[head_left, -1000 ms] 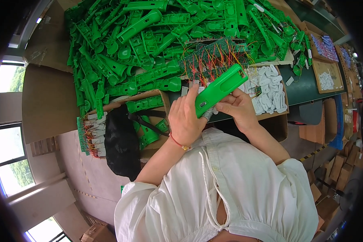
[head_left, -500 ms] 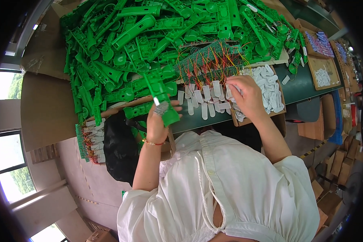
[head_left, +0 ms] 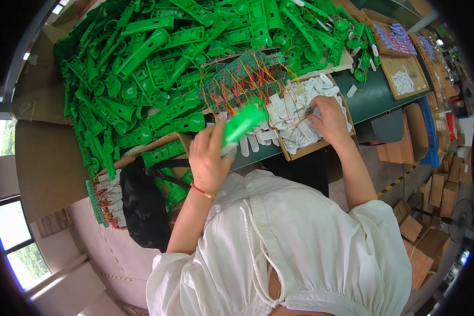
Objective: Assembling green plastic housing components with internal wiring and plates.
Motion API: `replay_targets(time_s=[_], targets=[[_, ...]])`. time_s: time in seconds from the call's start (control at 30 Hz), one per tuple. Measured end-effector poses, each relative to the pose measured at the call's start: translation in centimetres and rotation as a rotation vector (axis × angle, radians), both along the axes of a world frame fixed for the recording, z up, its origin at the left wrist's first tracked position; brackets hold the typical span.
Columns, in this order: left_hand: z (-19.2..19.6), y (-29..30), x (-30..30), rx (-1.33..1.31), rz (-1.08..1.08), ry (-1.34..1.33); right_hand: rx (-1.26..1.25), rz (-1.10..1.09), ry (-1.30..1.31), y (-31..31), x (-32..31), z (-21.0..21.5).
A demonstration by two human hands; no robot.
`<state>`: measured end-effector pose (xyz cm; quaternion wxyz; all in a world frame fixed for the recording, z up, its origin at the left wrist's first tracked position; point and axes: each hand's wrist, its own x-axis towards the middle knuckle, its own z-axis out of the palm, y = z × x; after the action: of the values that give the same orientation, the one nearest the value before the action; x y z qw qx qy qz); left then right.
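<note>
moved across from the wired boards (head_left: 243, 75) to the white pieces (head_left: 303, 132), the right hand (head_left: 329, 119) has fingertips nearly together, its hold unclear, right of the green shell (head_left: 244, 124) the left hand (head_left: 209, 157) wraps, long axis slanting away rightward.

- a black bag (head_left: 142, 210) is hanging at left;
- windows (head_left: 11, 224) are showing green foliage (head_left: 29, 262);
- a blue crate (head_left: 431, 139) is standing at right;
- striped floor tape (head_left: 397, 180) is running near brown cartons (head_left: 437, 188)
</note>
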<state>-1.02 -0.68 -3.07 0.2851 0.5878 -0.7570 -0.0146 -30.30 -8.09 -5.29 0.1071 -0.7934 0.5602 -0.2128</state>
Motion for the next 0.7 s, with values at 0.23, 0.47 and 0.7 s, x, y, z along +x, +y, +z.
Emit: replay_targets(time_s=[0.23,0.47,0.7], targets=[[2.3,-0.7,-1.2,-0.502,-0.057,-0.295,0.008,-0.077,-0.367,0.6,-0.2,-0.8],[2.9,-0.7,-0.9,-0.451,-0.005,-0.274,-0.027,-0.059,-0.88,1.0,0.9,1.4],[3.2,-0.2,-1.4,0.42,0.027,0.948,-0.141,0.284,-0.723,3.1,4.6,4.7]])
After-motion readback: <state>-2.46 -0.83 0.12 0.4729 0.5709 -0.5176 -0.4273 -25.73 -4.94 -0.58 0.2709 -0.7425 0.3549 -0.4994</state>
